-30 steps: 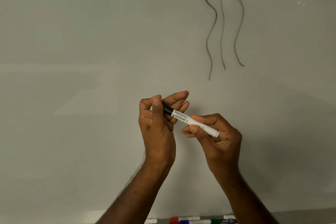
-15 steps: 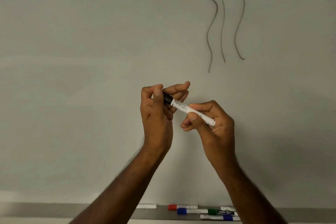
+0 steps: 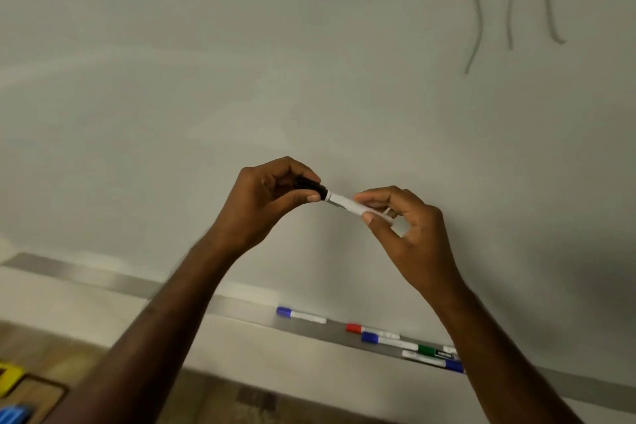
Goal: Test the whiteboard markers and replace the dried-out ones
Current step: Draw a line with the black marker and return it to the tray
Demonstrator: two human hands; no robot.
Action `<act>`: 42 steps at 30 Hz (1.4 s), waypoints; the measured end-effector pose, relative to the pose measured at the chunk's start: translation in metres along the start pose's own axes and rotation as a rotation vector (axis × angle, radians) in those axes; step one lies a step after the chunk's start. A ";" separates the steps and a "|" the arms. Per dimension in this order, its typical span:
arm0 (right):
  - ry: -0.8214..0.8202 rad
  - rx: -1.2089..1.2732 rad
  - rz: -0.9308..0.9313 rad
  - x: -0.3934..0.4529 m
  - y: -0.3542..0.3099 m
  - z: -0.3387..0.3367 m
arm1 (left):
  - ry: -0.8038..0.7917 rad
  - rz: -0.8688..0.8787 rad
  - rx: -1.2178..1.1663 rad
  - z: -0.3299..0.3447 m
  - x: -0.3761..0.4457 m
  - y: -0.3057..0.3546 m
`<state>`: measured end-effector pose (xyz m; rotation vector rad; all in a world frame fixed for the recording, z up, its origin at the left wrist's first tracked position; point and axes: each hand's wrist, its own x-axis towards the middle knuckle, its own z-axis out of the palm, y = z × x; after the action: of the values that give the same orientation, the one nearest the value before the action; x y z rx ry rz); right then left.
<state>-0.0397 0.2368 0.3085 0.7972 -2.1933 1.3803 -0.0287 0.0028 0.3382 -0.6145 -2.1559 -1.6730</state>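
Both hands (image 3: pixel 344 203) on black-capped marker (image 3: pixel 344 202)

Both bare forearms reach upward; the left hand (image 3: pixel 272 194) is curled closed, the right hand (image 3: pixel 409 227) pinches with thumb and fingers.

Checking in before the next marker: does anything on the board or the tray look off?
Nothing stands out. The three wavy test lines are faint grey on the whiteboard. Left hand and right hand hold the black marker. The spare markers lie loosely on the tray.
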 end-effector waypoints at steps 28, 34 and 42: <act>-0.414 -0.313 0.477 -0.079 0.132 0.462 | -0.433 -0.443 0.853 -0.244 -0.153 -0.362; -0.410 -0.345 0.483 -0.089 0.152 0.517 | -0.433 -0.538 0.842 -0.268 -0.168 -0.407; -0.442 -0.314 0.494 -0.090 0.162 0.555 | -0.396 -0.548 0.834 -0.293 -0.182 -0.439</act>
<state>-0.1097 -0.1907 -0.0854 0.4917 -3.0122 1.0769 -0.1057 -0.3968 -0.0437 -0.1010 -3.1960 -0.6835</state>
